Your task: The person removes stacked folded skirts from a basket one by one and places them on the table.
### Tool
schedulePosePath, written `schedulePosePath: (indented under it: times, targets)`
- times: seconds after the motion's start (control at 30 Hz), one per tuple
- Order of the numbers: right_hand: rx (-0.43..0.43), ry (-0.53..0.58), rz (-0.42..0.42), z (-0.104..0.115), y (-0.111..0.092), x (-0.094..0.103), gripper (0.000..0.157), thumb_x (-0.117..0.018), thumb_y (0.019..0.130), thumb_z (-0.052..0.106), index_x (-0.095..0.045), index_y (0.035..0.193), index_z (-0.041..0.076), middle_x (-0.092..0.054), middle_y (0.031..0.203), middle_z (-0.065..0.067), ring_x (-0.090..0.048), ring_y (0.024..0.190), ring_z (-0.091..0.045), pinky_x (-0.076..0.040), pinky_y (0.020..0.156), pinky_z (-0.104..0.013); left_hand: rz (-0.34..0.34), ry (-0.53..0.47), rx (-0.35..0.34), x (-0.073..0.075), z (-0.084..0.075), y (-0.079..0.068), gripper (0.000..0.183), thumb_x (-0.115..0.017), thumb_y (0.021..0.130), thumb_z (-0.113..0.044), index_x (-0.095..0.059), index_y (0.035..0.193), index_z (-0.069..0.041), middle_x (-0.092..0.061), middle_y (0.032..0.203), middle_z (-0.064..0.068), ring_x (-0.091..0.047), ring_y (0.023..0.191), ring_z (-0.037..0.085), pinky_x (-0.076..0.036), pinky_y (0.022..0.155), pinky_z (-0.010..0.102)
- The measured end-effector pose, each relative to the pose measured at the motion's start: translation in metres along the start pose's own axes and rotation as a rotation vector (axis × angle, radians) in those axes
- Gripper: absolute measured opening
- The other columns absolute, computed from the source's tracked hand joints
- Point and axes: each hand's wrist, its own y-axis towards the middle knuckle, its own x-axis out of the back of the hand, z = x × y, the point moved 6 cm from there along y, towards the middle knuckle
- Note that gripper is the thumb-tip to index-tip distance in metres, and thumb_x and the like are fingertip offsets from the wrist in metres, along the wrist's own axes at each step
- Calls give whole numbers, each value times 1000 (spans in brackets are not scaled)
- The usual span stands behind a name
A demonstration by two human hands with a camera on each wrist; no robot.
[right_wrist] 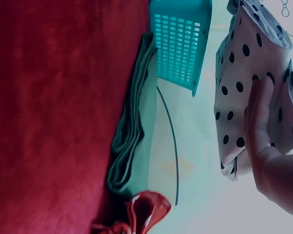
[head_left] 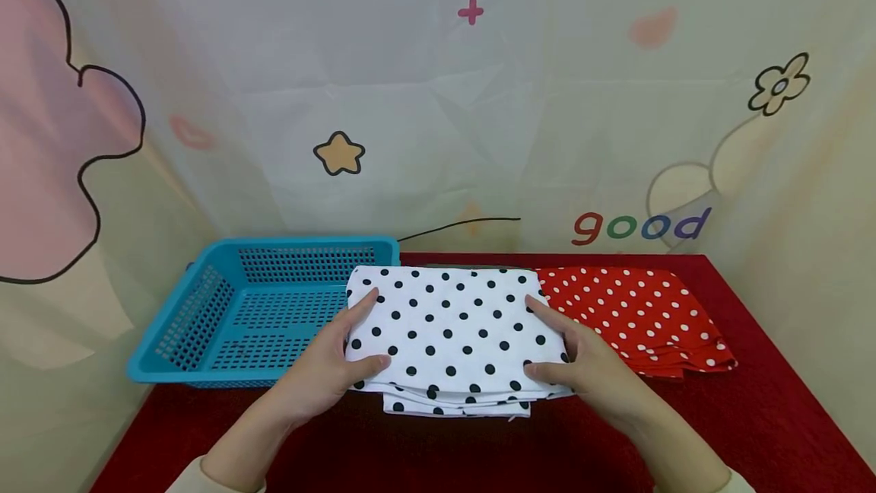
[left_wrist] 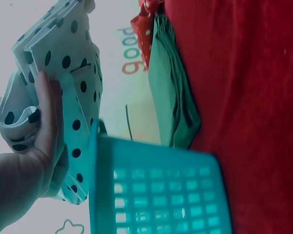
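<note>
A folded white cloth with black polka dots (head_left: 448,329) is held up between both hands, over the table. My left hand (head_left: 327,362) grips its left side, thumb on top and other fingers underneath. On the opposite side my right hand (head_left: 590,357) holds it the same way. Both wrist views show the cloth's folded layers raised above the table, with fingers (right_wrist: 259,114) spread along the underside. Behind and below it lies a folded green cloth (left_wrist: 172,85), mostly hidden by the white one in the head view.
A blue plastic basket (head_left: 144,356) with perforated walls stands at the table's left, and the cloth overlaps its right edge in the head view. To the right lies a folded red cloth with white dots (head_left: 633,310). Dark red fabric (head_left: 766,417) covers the table; a printed curtain (head_left: 438,97) hangs behind.
</note>
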Motion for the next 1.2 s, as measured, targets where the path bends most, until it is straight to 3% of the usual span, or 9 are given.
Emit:
schedulePosePath:
  times: [0.17,0.37,0.5,0.7,0.9,1.0,1.2]
  targets:
    - [7,8,37,-10,-13,9,101,-83,85,10,-24,167,23,-43,156,-27,-70,115,-28,-63,88,-38,8,-22,14,-15,1,-3,91,-78,90,-9,-31,164,-32,-33,164,11,-49,139,29,-49,109,34]
    - [-18,-53,51,-25,-28,20,114,-88,79,11,-18,168,24,-47,149,-29,-72,112,-28,-64,86,-40,40,25,8,-36,5,-9,92,-81,86,-10,-33,163,-32,-26,168,12,-54,130,25,-53,95,22]
    - [-81,-137,16,-37,-37,28,123,-96,69,20,-22,166,30,-45,153,-23,-69,117,-27,-64,86,-41,104,40,-14,-49,8,-12,94,-80,87,-11,-30,164,-29,-23,170,9,-47,138,29,-52,96,18]
    - [-135,-132,62,-51,-49,35,124,-94,71,18,-18,167,26,-37,158,-26,-68,120,-29,-63,86,-44,184,26,-29,-65,15,-17,92,-77,90,-12,-26,165,-26,-14,172,9,-29,151,32,-48,98,12]
    - [-173,-217,86,-64,-58,41,125,-95,71,24,-15,168,23,-28,162,-28,-55,133,-35,-64,86,-45,269,-46,1,-81,27,-22,86,-71,94,-7,-25,166,-20,-11,172,11,-46,138,29,-57,95,22]
    - [-192,-161,135,-70,-60,40,121,-92,76,21,-14,168,22,-31,159,-28,-59,129,-32,-63,87,-46,298,-49,40,-87,35,-24,84,-68,95,-6,-26,166,-19,-12,172,14,-44,139,29,-55,101,25]
    - [-243,6,236,-82,-64,32,112,-86,84,13,-12,168,17,-48,148,-24,-71,114,-28,-62,89,-48,342,-96,142,-94,52,-29,84,-70,92,-3,-30,165,-19,-17,168,16,-40,140,32,-58,101,40]
